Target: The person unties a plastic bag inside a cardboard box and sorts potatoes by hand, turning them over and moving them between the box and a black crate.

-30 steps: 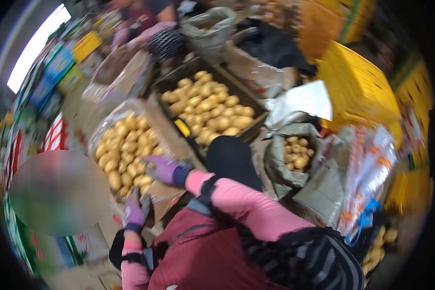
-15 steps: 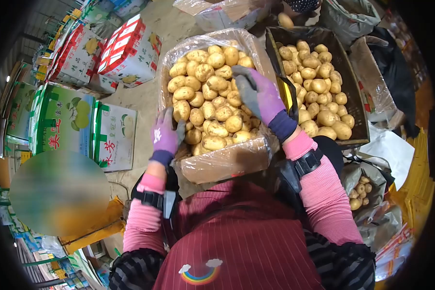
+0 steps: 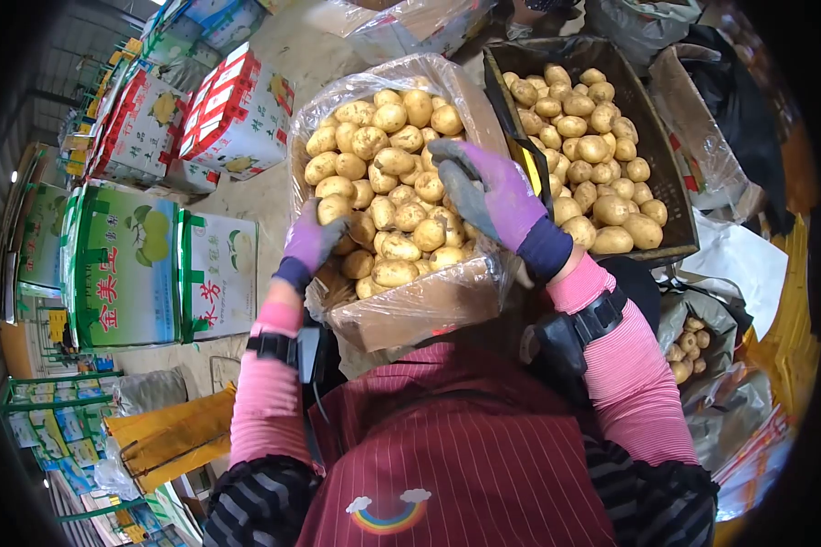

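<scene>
A cardboard box (image 3: 410, 314) lined with clear plastic is full of potatoes (image 3: 395, 162). My left hand (image 3: 312, 239), in a purple and grey glove, lies at the box's left edge, its fingers over the potatoes there; what is under them is hidden. Over the right side of the same box is my right hand (image 3: 491, 193), gloved alike, its fingers apart and slightly curved above the potatoes, with nothing seen in it. Right of that hand stands a dark crate (image 3: 680, 214) with more potatoes.
Red and white cartons (image 3: 237, 114) stand at the upper left, green and white cartons (image 3: 123, 264) below them. Another plastic-lined box (image 3: 410, 32) is at the top. A bag (image 3: 716, 319) with potatoes lies right of my right arm.
The view has shifted a little. My left hand has moved inward onto the potatoes at the box's left edge. My right hand stays over the right side, its fingers more spread.
</scene>
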Tool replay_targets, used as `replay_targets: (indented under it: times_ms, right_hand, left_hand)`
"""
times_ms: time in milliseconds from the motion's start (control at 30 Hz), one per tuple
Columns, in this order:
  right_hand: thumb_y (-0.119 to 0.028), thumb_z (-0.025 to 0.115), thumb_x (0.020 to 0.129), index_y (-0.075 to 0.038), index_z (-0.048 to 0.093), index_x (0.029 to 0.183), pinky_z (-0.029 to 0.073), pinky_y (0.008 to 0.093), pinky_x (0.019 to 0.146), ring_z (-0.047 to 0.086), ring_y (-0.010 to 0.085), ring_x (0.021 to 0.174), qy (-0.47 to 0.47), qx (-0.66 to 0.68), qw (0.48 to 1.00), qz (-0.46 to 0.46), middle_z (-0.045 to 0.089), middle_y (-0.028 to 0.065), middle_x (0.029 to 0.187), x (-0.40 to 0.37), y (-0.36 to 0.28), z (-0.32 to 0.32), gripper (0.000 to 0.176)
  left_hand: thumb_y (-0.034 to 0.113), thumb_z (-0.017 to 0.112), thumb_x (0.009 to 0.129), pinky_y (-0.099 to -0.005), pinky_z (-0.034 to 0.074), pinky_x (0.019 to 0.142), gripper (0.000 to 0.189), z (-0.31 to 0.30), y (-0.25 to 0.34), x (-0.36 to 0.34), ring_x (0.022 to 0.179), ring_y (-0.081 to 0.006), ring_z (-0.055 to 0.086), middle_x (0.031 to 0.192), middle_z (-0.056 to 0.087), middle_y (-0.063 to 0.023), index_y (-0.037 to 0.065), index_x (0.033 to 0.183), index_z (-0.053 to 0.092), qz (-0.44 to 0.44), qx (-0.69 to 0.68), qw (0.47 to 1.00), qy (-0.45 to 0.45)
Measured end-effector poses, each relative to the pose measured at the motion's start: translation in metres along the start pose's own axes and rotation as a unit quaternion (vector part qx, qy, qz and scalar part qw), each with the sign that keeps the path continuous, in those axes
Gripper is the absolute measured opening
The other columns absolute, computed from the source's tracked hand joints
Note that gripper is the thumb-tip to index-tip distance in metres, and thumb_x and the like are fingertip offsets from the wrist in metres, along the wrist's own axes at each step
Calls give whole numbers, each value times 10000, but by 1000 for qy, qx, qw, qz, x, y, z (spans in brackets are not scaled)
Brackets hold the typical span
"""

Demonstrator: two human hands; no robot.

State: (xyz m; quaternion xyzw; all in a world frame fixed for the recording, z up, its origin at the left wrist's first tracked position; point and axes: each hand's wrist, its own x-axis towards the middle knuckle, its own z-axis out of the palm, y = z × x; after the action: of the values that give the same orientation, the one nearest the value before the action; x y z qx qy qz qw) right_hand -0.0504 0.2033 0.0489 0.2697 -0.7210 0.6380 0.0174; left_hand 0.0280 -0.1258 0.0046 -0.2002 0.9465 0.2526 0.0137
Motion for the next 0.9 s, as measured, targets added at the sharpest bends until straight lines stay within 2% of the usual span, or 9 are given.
replay_targets:
  times_ms: [67,133,333,467,567,667,800,833,900]
  right_hand:
    - [-159,625,956,-34,658,1218,549,394,858,717,315,964,-24,6,1000,17,728,195,1020,-10,0,0,292]
    - [-180,632,958,-35,616,1309,543,375,906,705,270,1034,-80,22,995,59,721,187,1099,-18,-4,-6,380]
    - [-301,749,871,-92,331,1563,487,388,1045,561,289,1280,-256,85,940,210,526,189,1448,-32,-20,-23,835]
    - [-403,860,769,-94,254,1586,335,426,1181,375,336,1453,-215,108,970,39,384,213,1564,-39,-11,-9,1063]
    - [-430,841,764,-71,355,1538,488,430,1039,634,340,1174,-162,16,986,-30,552,245,1387,-38,27,2,982]
    - [-473,809,826,-110,482,1460,535,390,952,676,295,1099,-145,-39,981,120,675,161,1228,-38,33,-3,801]
    - [-488,747,893,-102,528,1400,567,305,751,713,224,902,-62,177,937,295,699,94,1124,-28,48,-16,674]
    - [-487,703,929,-101,548,1362,546,275,686,695,195,821,-6,252,908,336,695,75,1086,-23,60,-21,600]
    - [-464,634,985,-106,563,1312,523,251,626,672,171,754,98,382,848,353,683,66,1072,-20,74,-32,490]
  left_hand:
    - [358,590,993,-347,586,814,523,-20,40,-33,1030,-228,699,1226,672,-144,2,1373,535,-35,-426,896,-124]
    - [417,567,1005,-363,603,810,553,-26,78,-63,977,-250,713,1216,672,-148,10,1376,521,-78,-580,793,-169]
    - [482,566,1005,-383,621,772,579,-1,91,-67,953,-269,718,1209,678,-142,65,1402,505,-88,-656,697,-275]
    - [565,470,1022,-407,624,800,635,28,131,-77,1090,-257,695,1301,659,-112,71,1419,510,-69,-647,719,-246]
    - [526,432,1055,-331,598,786,588,52,133,-70,1026,-200,696,1165,698,-113,17,1303,591,-76,-575,787,-208]
    - [490,448,1069,-253,545,744,566,63,117,-72,993,-142,678,1036,726,-113,-25,1157,665,44,-211,971,-106]
    - [377,563,1031,-364,547,820,428,94,89,-89,939,-220,692,1027,732,-173,-8,1192,657,144,-218,965,30]
    - [329,609,988,-455,537,856,392,83,95,-104,937,-350,696,1044,722,-222,5,1205,655,196,-110,974,38]
    - [310,652,927,-463,505,894,401,73,97,-124,981,-400,655,1055,701,-215,26,1210,660,259,36,965,10]
